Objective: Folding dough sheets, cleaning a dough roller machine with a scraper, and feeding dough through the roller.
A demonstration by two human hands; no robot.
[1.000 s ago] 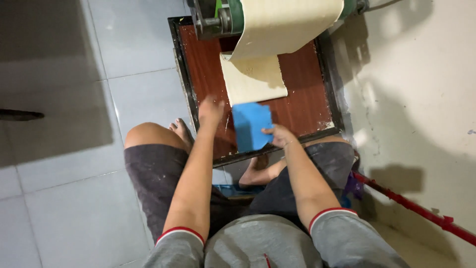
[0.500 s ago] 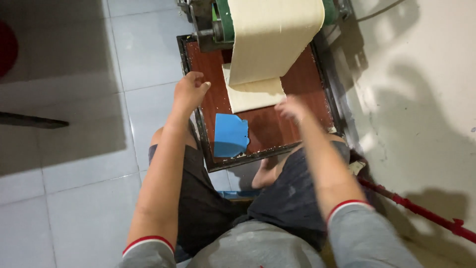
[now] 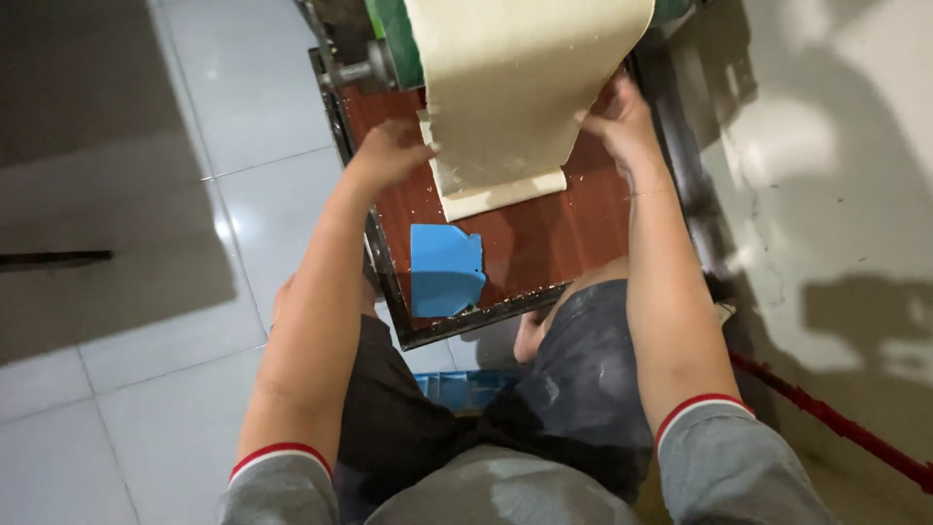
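We had both hands up at the wide, pale cream sheet of dough (image 3: 515, 97) that hung down from the green roller (image 3: 394, 44) of the metal rolling machine at the far edge of the reddish-brown wooden board (image 3: 573, 238). Our left hand (image 3: 389, 156) met the sheet's left edge, fingers curled together with the tips against the dough; whether they actually pinched it, we could not tell. Our right hand (image 3: 622, 117) lay against the sheet's right edge, fingers close together and partly hidden behind the dough, so their grip was likewise unclear. The sheet's ragged lower end had come down onto the board, resting near the middle of its far half, a little toward the left side. We judged that a good length of dough was already through the roller, while its upper part ran out of the top of the view, so the sheeting looked well under way but not finished, with the sheet yet to come free and be laid out. A flat blue plastic scraper (image 3: 445, 270) lay untouched near the board's near left corner, just beside its dark metal frame (image 3: 389, 292), well apart from both hands. Crumbs dotted the board near its right side. Pale floor tiles (image 3: 175, 194) spread to the left.
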